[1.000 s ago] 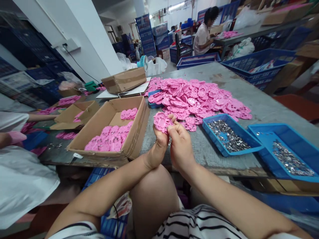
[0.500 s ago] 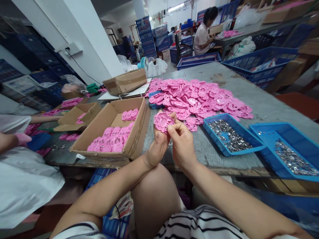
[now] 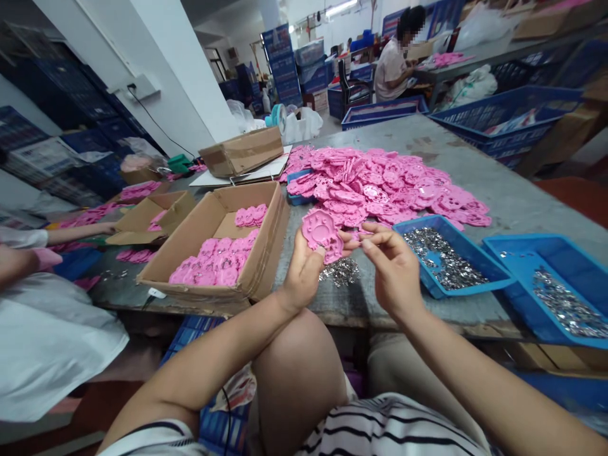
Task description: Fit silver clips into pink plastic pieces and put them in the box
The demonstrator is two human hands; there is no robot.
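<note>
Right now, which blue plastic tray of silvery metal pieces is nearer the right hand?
The blue rectangular tray just beside the right hand; the other blue tray sits farther right.

Forward passage is blocked by the pink heap (image 3: 389, 183), with the left side walled by a carton (image 3: 209, 294); bare tabletop (image 3: 515, 212) is left (beyond the blue trays (image 3: 520, 261)).

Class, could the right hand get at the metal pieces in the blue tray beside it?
Probably yes: the right hand is beside the open-topped blue tray, and nothing covers the metal pieces.

Plastic piece (image 3: 319, 227) (smooth), shiny metal bits (image 3: 344, 271)
</note>
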